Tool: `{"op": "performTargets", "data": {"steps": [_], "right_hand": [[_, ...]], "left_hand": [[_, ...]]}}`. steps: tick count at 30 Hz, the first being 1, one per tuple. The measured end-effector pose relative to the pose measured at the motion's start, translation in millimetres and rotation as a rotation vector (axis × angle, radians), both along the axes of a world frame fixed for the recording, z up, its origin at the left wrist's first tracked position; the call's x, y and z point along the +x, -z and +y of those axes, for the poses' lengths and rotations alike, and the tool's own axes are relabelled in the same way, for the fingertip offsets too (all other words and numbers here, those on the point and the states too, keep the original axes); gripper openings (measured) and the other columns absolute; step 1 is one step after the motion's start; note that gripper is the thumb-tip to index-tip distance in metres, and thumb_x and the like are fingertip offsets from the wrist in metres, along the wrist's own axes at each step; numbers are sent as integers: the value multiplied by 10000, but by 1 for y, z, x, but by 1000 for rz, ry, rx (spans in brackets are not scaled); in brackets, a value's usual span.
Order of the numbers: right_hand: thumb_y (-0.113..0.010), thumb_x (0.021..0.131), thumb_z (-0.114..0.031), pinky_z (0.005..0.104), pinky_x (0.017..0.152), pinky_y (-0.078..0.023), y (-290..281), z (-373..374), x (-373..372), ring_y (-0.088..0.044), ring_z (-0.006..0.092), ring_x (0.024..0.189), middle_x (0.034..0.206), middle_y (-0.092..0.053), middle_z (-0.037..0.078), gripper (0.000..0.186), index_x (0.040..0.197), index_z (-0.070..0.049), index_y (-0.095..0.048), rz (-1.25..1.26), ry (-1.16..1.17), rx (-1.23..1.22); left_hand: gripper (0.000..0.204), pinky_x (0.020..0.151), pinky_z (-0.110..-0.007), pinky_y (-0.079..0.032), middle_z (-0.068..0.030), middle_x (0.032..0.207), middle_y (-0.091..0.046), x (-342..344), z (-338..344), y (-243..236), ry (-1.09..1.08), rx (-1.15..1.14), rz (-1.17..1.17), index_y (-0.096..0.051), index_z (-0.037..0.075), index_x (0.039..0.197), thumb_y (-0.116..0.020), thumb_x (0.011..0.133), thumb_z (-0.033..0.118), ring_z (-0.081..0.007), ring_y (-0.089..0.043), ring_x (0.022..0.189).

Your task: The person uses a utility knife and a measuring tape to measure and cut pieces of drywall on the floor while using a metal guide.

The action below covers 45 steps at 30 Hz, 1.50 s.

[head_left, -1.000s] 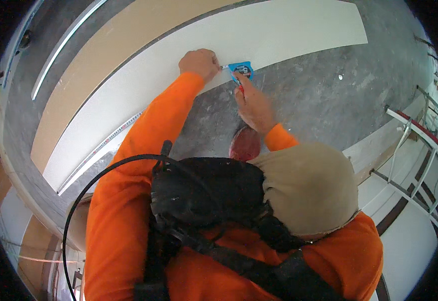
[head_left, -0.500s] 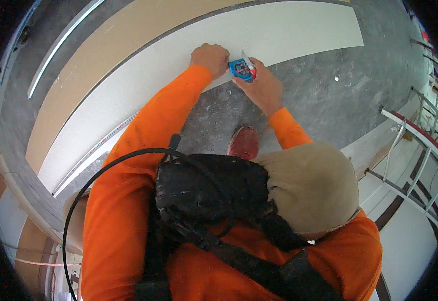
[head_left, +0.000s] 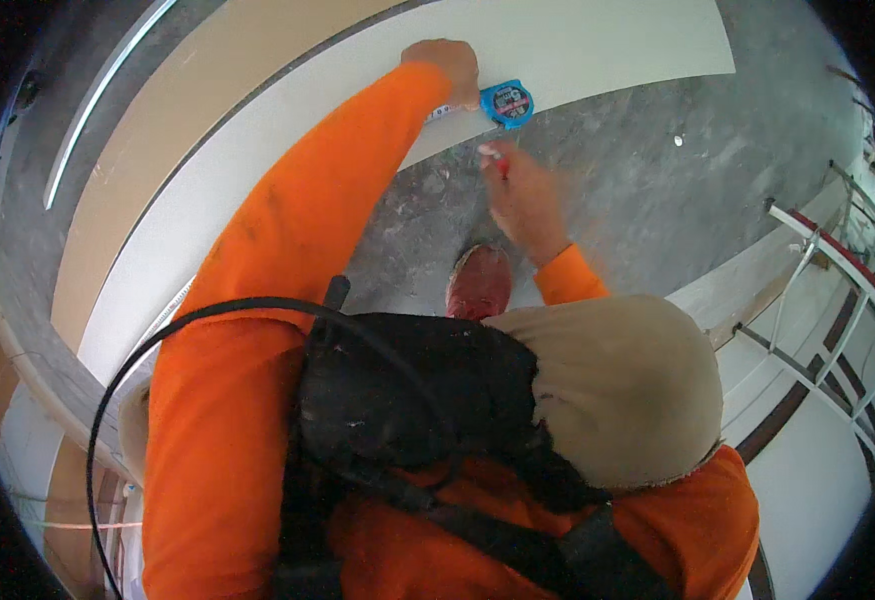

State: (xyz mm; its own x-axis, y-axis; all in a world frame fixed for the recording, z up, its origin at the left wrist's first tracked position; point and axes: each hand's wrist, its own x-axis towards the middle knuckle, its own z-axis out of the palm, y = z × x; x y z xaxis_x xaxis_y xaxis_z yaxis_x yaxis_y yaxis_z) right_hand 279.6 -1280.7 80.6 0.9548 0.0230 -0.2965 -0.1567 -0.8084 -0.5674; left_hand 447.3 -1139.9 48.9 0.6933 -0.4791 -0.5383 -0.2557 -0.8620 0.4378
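My left hand (head_left: 447,68) is closed at the blade of a blue tape measure (head_left: 507,103), on the white board (head_left: 607,45). The case sits just right of this hand, at the board's near edge. A short piece of blade shows under my wrist; more lies along the board's near edge at left, partly hidden by my sleeve. My right hand (head_left: 529,200), smeared by motion, is over the grey floor nearer to me, apart from the tape measure. It is closed on a slim red-and-white pen-like tool (head_left: 498,160), whose kind I cannot make out.
A tan board (head_left: 157,150) lies along the white one's far side. Beyond it is a pale metal strip (head_left: 97,110). My red shoe (head_left: 479,282) is on the grey floor (head_left: 617,180). A white metal frame (head_left: 827,260) stands at right. A black cable (head_left: 227,308) crosses my left sleeve.
My right hand has let go of the tape measure and moved back toward me, keeping the slim tool. My left hand and the tape case have shifted slightly farther away and to the right.
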Motion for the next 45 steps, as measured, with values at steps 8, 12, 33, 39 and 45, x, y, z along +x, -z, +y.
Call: {"op": "performTargets", "data": {"steps": [8, 12, 33, 39, 45], "right_hand": [[-486, 967, -198, 550, 568, -468, 18, 23, 4, -604, 468, 671, 761, -628, 259, 172, 1046, -50, -448, 53, -107, -43], [-473, 968, -204, 561, 526, -451, 16, 26, 10, -596, 458, 605, 665, -605, 249, 162, 1003, -49, -441, 36, -179, -108], [-453, 977, -225, 570, 546, -462, 26, 26, 15, -600, 468, 621, 662, -603, 268, 186, 1004, -41, -453, 84, -179, -127], [-453, 976, -214, 576, 554, -462, 25, 29, 14, -599, 471, 624, 658, -599, 269, 181, 1001, -35, -449, 74, -173, -116], [-452, 970, -192, 583, 560, -463, 30, 28, 14, -601, 472, 631, 666, -600, 269, 166, 1007, -30, -445, 75, -163, -96]], "left_hand": [[257, 737, -416, -545, -99, 833, -717, 0, -1, -6, 41, 81, -4, -751, 114, 813, -766, 625, 288, -283, -694, 837], [286, 755, -415, -543, -115, 895, -717, -2, -2, -8, 42, 68, -3, -741, 92, 880, -774, 654, 264, -286, -690, 894], [232, 763, -456, -548, -130, 884, -710, -14, -2, 4, 50, 3, -118, -737, 132, 887, -694, 678, 221, -333, -685, 870], [242, 765, -450, -549, -125, 890, -713, -15, 0, 7, 43, 10, -151, -736, 133, 888, -703, 673, 240, -324, -687, 872], [239, 763, -444, -551, -119, 891, -714, -13, -3, 6, 49, 23, -130, -736, 134, 885, -707, 676, 246, -324, -689, 867]]}}
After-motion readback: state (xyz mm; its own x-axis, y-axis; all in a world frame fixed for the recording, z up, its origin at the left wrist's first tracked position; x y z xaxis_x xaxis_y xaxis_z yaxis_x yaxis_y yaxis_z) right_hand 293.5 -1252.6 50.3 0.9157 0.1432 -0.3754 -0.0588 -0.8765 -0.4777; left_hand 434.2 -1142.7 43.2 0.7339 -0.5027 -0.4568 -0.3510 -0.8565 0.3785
